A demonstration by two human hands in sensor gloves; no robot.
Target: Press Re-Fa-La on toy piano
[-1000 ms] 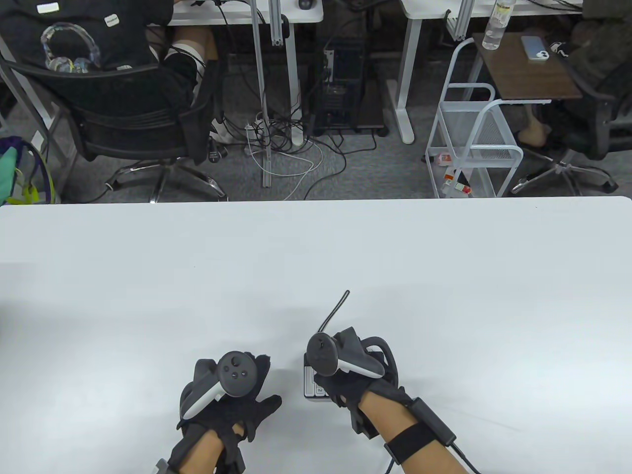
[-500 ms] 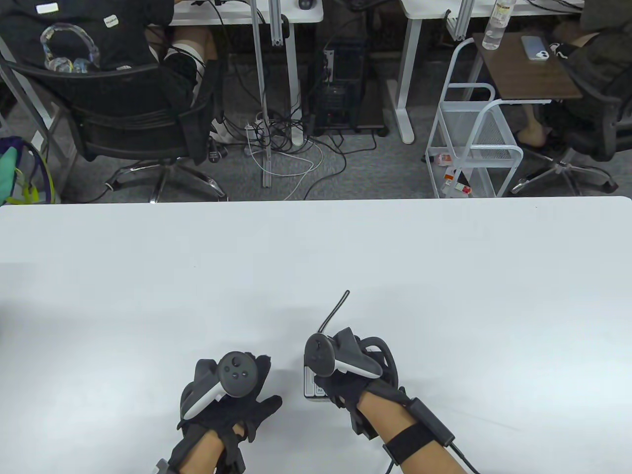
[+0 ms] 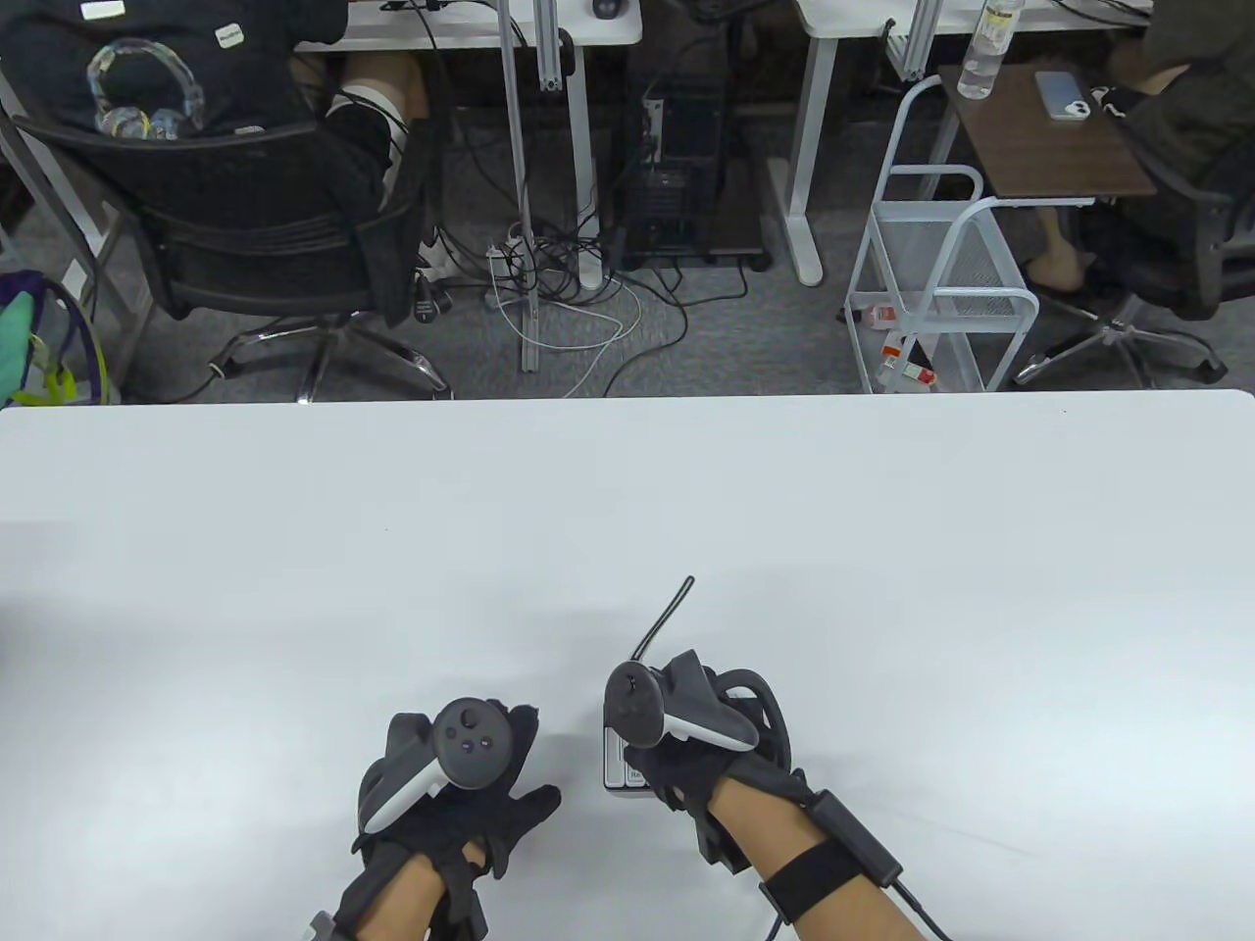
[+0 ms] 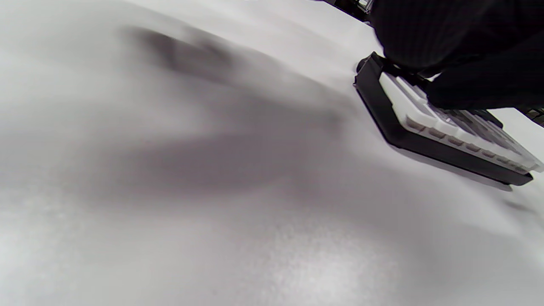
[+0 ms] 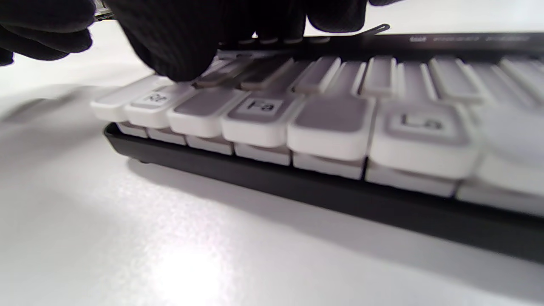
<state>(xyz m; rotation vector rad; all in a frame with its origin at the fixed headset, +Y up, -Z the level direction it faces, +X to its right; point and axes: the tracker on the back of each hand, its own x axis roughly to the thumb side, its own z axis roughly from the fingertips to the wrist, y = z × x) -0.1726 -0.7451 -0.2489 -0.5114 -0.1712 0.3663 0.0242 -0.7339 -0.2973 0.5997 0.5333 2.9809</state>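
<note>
The toy piano (image 3: 616, 767) is a small black case with white keys, near the table's front edge and mostly hidden under my right hand (image 3: 686, 760). In the right wrist view the keys marked Re (image 5: 153, 100), Fa (image 5: 260, 106) and La (image 5: 418, 123) face the camera. A gloved fingertip (image 5: 174, 55) of my right hand rests on the far part of the Re key; I cannot tell whether the key is pressed down. My left hand (image 3: 480, 799) lies flat on the table to the left of the piano, fingers spread, holding nothing. The left wrist view shows the piano (image 4: 442, 131) under the right glove.
A thin black cable (image 3: 667, 613) runs from the piano toward the far side of the white table (image 3: 627, 510). Beyond the far edge are office chairs, desks and a white wire cart (image 3: 941, 294).
My right hand has edged very slightly left over the piano. My left hand has not moved.
</note>
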